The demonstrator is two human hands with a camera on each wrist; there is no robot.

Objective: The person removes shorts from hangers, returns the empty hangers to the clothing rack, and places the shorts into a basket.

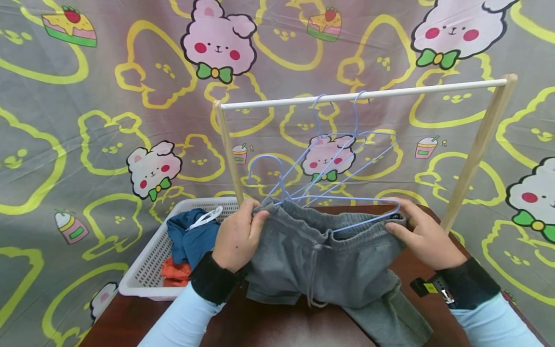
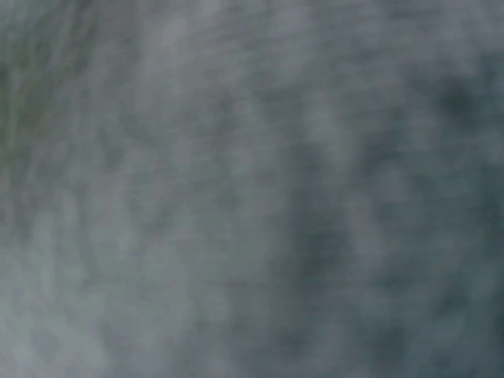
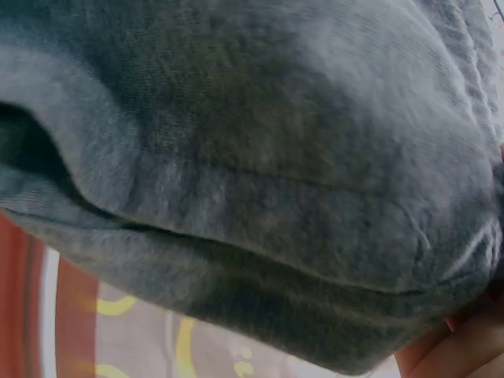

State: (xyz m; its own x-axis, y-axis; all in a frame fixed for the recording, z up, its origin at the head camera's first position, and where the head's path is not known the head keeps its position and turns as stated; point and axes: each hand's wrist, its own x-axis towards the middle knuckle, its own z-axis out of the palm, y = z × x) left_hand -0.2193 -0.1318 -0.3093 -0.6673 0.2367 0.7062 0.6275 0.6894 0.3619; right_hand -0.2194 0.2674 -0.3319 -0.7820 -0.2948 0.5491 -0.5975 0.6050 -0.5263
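Grey drawstring pants (image 1: 321, 270) hang between my two hands, waistband upward. A light-blue hanger (image 1: 342, 198) lies across the waist opening, its lower bar dipping inside and its hook (image 1: 265, 156) pointing up and left. My left hand (image 1: 237, 233) pinches the waistband's left corner between thumb and fingers. At the other corner, my right hand (image 1: 427, 236) grips the waistband beside the hanger's rounded end. Blurred grey cloth fills the left wrist view. In the right wrist view, the pants (image 3: 276, 157) cover most of the picture, with fingers (image 3: 457, 346) at the lower right.
Behind the pants stands a rack with a white rod (image 1: 277, 101) and wooden posts (image 1: 479, 149); two blue hangers (image 1: 356, 113) hang from it. A white basket (image 1: 143, 270) with blue clothing (image 1: 191, 236) and orange clothing (image 1: 175, 272) sits left on the brown table (image 1: 117, 318).
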